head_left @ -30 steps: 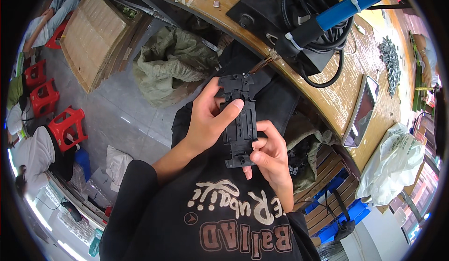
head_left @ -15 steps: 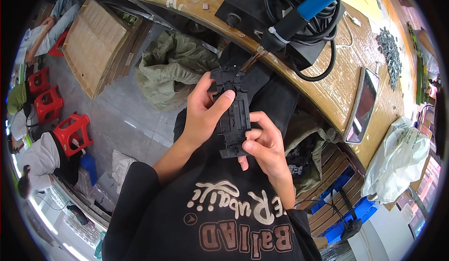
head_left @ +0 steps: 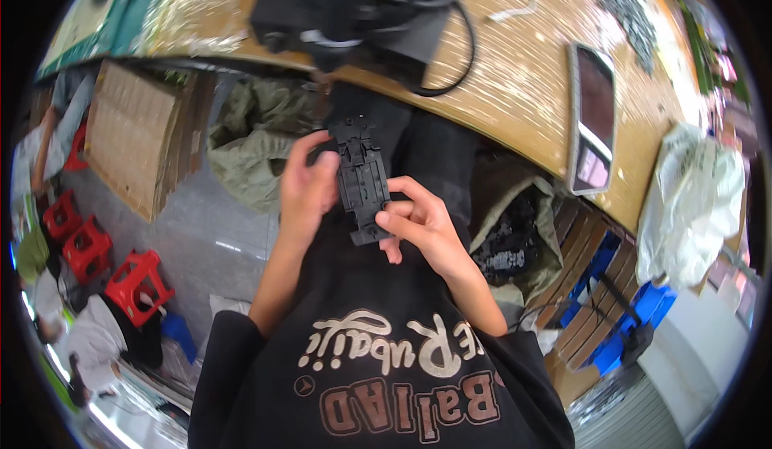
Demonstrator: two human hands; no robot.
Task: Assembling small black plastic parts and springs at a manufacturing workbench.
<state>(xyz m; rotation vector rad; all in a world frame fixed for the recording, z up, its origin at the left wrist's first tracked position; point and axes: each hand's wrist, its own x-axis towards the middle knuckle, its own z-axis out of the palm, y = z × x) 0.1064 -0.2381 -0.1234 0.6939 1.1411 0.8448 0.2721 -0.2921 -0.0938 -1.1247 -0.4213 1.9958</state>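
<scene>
A long black moulded plastic part (head_left: 363, 182) is held upright in front of my lap, its face toward me. My right hand (head_left: 422, 222) grips its lower right edge, with the thumb on the face and fingers curled behind. My left hand (head_left: 304, 184) is at the upper left edge. Its thumb is smeared by motion and off the part's face, and the fingers behind are partly hidden, so its hold is unclear. Beyond the part, a blue and black tool resembling a soldering iron (head_left: 330, 19) hangs over the table edge, its blurred tip pointing down.
The film-covered table (head_left: 515, 99) carries a black box with coiled cable (head_left: 402, 15), a phone (head_left: 593, 119) and a pile of small dark pieces (head_left: 623, 15). Sacks (head_left: 257, 139) (head_left: 527, 232) stand below. Red stools (head_left: 138, 287) and seated people are at left.
The view has shifted, moving the table and tool up and leftward in the picture. The plastic part is now away from the tool's tip. My left thumb has come off the part's face.
</scene>
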